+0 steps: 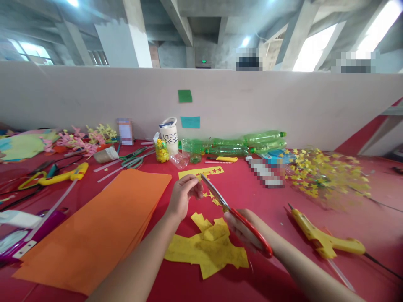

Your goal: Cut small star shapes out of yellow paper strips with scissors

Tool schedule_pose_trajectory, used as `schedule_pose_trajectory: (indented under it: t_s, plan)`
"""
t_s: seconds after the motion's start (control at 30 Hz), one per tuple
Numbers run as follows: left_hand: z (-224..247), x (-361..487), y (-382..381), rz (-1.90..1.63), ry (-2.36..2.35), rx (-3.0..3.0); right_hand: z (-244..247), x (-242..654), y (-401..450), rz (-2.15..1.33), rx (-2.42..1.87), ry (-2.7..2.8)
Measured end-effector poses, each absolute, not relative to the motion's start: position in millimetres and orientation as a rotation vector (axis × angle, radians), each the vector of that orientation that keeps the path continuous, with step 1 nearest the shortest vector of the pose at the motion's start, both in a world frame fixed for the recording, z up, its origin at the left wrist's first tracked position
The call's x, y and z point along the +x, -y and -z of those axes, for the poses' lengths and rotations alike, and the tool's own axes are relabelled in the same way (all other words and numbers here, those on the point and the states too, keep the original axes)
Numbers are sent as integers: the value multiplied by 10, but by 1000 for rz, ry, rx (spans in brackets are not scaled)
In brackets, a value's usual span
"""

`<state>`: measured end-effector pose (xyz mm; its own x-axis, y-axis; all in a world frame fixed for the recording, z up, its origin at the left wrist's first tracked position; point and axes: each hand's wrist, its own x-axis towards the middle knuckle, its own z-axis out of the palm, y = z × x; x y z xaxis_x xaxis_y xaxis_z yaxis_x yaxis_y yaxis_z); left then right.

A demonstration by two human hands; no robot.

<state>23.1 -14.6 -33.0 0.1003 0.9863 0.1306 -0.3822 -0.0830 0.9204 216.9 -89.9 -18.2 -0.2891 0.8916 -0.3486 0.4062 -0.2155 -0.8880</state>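
Gripped red scissors (pixel 244 223) in right hand (pixel 253 219), by yellow scraps (pixel 208 248). Curled left hand (pixel 184 195) near blade tip (pixel 204 178); couldn't tell if pinching anything.

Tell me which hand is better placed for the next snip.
Probably the right hand: it grips the red-handled scissors, whose blades point toward the left hand. The left holds no cutting tool.

Scissors (pixel 227 206) with red handles and silver blades appear over a red table (pixel 264 199). Left of the scissors are plain orange sheets (pixel 103 226); nearer than them, yellow scraps (pixel 204 248); beyond them, a yellow strip (pixel 188 173) patterned with red stars, a white tumbler (pixel 171 137) with dark markings, and translucent green bottles (pixel 228 151). Right of them: a yellow glue gun (pixel 327 243), golden-yellow stars (pixel 310 174).
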Motion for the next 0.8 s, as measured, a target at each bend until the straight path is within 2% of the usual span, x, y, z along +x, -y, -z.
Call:
schedule_pose_trajectory:
  t_s: [0.27,0.53,0.8]
  plan:
    - [304,255,166,-1245,-735,977,173,2129,913,-1439,-1573,1579]
    - [326,247,136,-1362,-781,972,234,2160,908,-1455,-1545,1623]
    - [307,174,110,-1338,-818,1157,195,2273,883,-1476,-1438,1755]
